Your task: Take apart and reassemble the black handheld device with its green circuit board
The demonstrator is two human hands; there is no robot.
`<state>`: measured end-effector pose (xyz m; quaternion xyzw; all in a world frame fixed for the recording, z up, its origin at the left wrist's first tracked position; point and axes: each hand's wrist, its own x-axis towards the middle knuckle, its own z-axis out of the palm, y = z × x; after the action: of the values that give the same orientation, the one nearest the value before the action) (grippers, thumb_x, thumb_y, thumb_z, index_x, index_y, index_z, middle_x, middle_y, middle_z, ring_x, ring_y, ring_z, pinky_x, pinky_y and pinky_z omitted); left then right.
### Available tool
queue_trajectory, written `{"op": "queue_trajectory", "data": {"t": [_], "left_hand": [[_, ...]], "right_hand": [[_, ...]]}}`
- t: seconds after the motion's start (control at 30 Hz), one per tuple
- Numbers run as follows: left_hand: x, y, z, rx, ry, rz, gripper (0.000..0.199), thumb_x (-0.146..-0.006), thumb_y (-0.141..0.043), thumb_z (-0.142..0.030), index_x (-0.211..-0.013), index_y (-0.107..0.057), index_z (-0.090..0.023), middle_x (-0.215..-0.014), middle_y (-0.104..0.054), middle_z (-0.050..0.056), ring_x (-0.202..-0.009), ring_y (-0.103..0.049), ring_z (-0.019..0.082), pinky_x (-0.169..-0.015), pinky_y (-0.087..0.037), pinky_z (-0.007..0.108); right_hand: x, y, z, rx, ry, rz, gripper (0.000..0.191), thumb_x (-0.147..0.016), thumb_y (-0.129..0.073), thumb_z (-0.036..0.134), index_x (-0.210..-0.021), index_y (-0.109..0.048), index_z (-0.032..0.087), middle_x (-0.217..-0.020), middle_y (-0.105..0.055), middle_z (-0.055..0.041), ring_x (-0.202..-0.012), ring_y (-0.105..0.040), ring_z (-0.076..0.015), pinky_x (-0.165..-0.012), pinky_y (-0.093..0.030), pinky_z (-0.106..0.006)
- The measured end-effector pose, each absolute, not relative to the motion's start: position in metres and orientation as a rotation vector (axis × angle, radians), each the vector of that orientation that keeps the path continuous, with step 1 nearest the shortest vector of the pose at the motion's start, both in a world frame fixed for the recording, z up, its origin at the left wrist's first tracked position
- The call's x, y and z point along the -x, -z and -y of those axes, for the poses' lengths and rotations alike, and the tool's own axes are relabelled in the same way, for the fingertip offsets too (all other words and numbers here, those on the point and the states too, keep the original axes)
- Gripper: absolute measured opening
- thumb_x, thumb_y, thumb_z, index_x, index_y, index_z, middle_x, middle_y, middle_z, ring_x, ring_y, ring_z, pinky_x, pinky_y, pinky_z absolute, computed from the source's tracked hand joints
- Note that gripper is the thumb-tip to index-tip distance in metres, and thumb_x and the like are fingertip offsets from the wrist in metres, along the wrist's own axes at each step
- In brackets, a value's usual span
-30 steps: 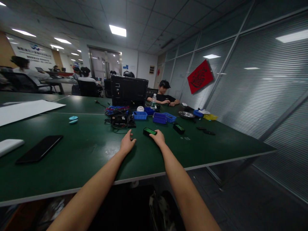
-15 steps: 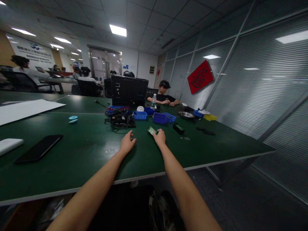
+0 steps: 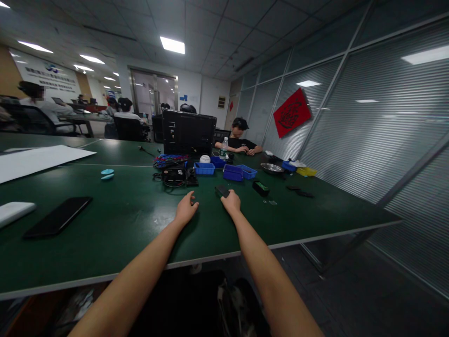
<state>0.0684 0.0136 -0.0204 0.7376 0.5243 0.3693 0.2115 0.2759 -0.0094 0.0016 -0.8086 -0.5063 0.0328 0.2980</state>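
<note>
In my right hand is a small dark phone, held by its near right edge with the thumb on top. The phone lies low over the green table; I cannot tell if it touches. Its upper face looks dark. My left hand rests on the table to the left of it, holding nothing, with the fingers loosely bent and the thumb apart. Just beyond the hands are a black adapter with cables, a blue tray and a blue box. A black case with a green top lies to the right.
A monitor stands behind a white ball and a water bottle. At left lie a black slab, a white object and a light-blue item. A metal bowl is at right. Another person sits across.
The phone's upper face was bright pale green and is now dark. My right hand has shifted very slightly around it. My left hand has stayed in place.
</note>
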Motion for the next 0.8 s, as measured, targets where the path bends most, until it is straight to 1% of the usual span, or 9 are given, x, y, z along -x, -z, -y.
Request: {"op": "queue_trajectory", "data": {"t": [0.13,0.23,0.3,0.4,0.47,0.53,0.67,0.73,0.8], "left_hand": [[-0.069,0.020,-0.013,-2.055,-1.033,-1.445,0.055,-0.073,-0.055,-0.025,-0.126,-0.040,-0.018,-0.104,-0.060,0.005,-0.077,-0.057,0.012,-0.076,-0.044,0.026],[-0.068,0.020,-0.013,-2.053,-1.033,-1.438,0.056,-0.073,-0.055,-0.025,-0.126,-0.040,-0.018,-0.104,-0.060,0.005,-0.076,-0.057,0.012,-0.076,-0.044,0.026],[-0.068,0.020,-0.013,-2.052,-1.031,-1.431,0.056,-0.073,-0.055,-0.025,-0.126,-0.040,-0.018,-0.104,-0.061,0.005,-0.076,-0.057,0.012,-0.076,-0.044,0.026],[-0.069,0.020,-0.012,-2.052,-1.032,-1.433,0.056,-0.073,-0.055,-0.025,-0.126,-0.040,-0.018,-0.104,-0.061,0.005,-0.075,-0.057,0.012,-0.075,-0.044,0.025],[-0.069,0.019,-0.012,-2.052,-1.031,-1.437,0.056,-0.073,-0.055,-0.025,-0.126,-0.040,-0.018,-0.104,-0.061,0.005,-0.075,-0.057,0.012,-0.074,-0.044,0.025],[-0.069,0.019,-0.012,-2.050,-1.029,-1.441,0.055,-0.073,-0.055,-0.025,-0.126,-0.040,-0.018,-0.103,-0.061,0.005,-0.075,-0.057,0.012,-0.074,-0.044,0.026],[-0.068,0.021,-0.014,-2.052,-1.028,-1.439,0.055,-0.073,-0.055,-0.025,-0.125,-0.041,-0.019,-0.103,-0.061,0.004,-0.074,-0.057,0.012,-0.073,-0.044,0.026],[-0.068,0.021,-0.015,-2.049,-1.035,-1.436,0.055,-0.073,-0.055,-0.026,-0.125,-0.041,-0.019,-0.103,-0.061,0.004,-0.075,-0.057,0.012,-0.073,-0.044,0.026],[-0.068,0.022,-0.015,-2.042,-1.043,-1.434,0.054,-0.074,-0.054,-0.029,-0.125,-0.041,-0.019,-0.103,-0.061,0.005,-0.076,-0.057,0.012,-0.074,-0.044,0.026]], "right_hand": [[-0.271,-0.004,0.014,2.103,0.103,1.437,0.044,-0.074,-0.052,0.017,-0.117,-0.044,0.011,-0.114,-0.049,-0.0197,-0.102,-0.049,-0.0278,-0.083,-0.039,-0.037],[-0.262,-0.004,0.018,2.094,0.249,1.598,0.046,-0.077,-0.047,0.012,-0.123,-0.039,0.013,-0.125,-0.039,-0.0204,-0.109,-0.039,-0.0289,-0.084,-0.038,-0.041],[-0.254,-0.003,0.020,2.117,0.345,1.697,0.047,-0.080,-0.047,0.015,-0.126,-0.037,0.016,-0.127,-0.036,-0.0185,-0.110,-0.036,-0.0286,-0.081,-0.040,-0.041],[-0.244,-0.003,0.022,2.112,0.389,1.788,0.049,-0.079,-0.052,0.032,-0.125,-0.039,0.021,-0.126,-0.036,-0.0152,-0.110,-0.034,-0.0289,-0.079,-0.041,-0.041],[-0.243,-0.003,0.022,2.083,0.329,1.781,0.051,-0.078,-0.051,0.046,-0.123,-0.043,0.022,-0.127,-0.037,-0.0136,-0.111,-0.035,-0.0291,-0.079,-0.041,-0.041],[-0.247,-0.003,0.021,2.056,0.227,1.692,0.052,-0.080,-0.044,0.052,-0.124,-0.044,0.023,-0.126,-0.039,-0.0124,-0.111,-0.038,-0.0277,-0.081,-0.040,-0.039],[-0.262,-0.003,0.013,2.026,-0.052,1.374,0.051,-0.085,-0.035,0.044,-0.127,-0.042,0.015,-0.119,-0.050,-0.0141,-0.107,-0.047,-0.0238,-0.086,-0.039,-0.034],[-0.267,-0.001,0.008,1.986,-0.165,1.323,0.048,-0.085,-0.037,0.037,-0.125,-0.045,0.012,-0.115,-0.055,-0.0139,-0.105,-0.051,-0.0228,-0.087,-0.039,-0.032],[-0.267,0.001,0.006,1.917,-0.230,1.362,0.043,-0.083,-0.041,0.032,-0.121,-0.050,0.013,-0.113,-0.057,-0.0124,-0.103,-0.053,-0.0220,-0.088,-0.039,-0.031]]}}
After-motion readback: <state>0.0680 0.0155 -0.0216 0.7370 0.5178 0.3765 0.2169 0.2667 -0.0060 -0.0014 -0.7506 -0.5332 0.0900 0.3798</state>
